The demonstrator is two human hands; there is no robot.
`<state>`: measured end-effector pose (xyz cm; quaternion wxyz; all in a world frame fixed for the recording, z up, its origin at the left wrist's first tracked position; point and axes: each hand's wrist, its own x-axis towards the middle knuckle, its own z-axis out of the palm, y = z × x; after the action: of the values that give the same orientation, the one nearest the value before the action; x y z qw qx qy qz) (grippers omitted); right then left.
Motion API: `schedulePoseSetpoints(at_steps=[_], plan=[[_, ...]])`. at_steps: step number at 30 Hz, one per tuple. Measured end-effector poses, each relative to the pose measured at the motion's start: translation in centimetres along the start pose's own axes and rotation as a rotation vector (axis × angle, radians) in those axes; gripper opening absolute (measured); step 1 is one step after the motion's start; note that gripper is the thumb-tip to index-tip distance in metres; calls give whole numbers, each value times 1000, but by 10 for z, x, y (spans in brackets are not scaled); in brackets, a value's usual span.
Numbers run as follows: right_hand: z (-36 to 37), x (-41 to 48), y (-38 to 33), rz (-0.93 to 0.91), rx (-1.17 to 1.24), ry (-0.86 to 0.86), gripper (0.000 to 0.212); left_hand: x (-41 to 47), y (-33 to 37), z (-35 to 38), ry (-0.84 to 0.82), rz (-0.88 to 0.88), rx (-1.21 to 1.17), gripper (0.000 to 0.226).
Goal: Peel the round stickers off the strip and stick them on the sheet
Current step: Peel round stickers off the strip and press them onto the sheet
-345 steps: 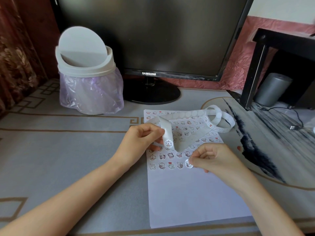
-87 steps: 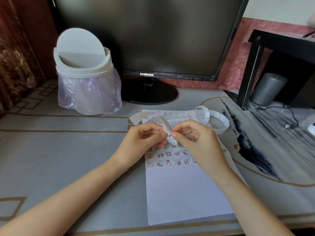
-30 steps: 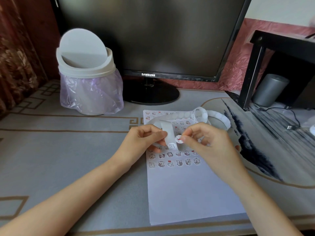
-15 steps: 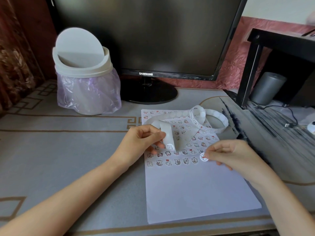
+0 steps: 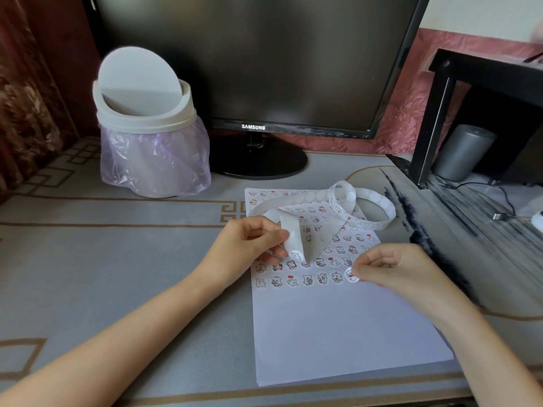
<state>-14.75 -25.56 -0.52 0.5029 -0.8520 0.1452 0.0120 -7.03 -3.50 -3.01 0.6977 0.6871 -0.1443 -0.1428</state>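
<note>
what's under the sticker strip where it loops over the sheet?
The sheet, with rows of stuck stickers showing inside the loop and beside the strip. Anything directly beneath the band is covered, so those spots cannot be checked.

The right hand (image 5: 393,268) now sits away from the strip (image 5: 292,239), holding a peeled round sticker (image 5: 351,274) against the sheet (image 5: 338,333), extending the bottom row.

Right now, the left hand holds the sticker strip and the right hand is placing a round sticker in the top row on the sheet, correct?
Not quite. The head view shows the right hand pinching the round sticker at the right end of the lowest sticker row on the sheet, not the top row. The left hand does hold the strip.
</note>
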Motion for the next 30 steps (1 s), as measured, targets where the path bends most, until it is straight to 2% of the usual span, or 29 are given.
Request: schedulePoseSetpoints(at_steps=[30], plan=[[8, 6, 15, -101, -128, 91, 9, 1, -3, -1, -7, 13, 23, 16]])
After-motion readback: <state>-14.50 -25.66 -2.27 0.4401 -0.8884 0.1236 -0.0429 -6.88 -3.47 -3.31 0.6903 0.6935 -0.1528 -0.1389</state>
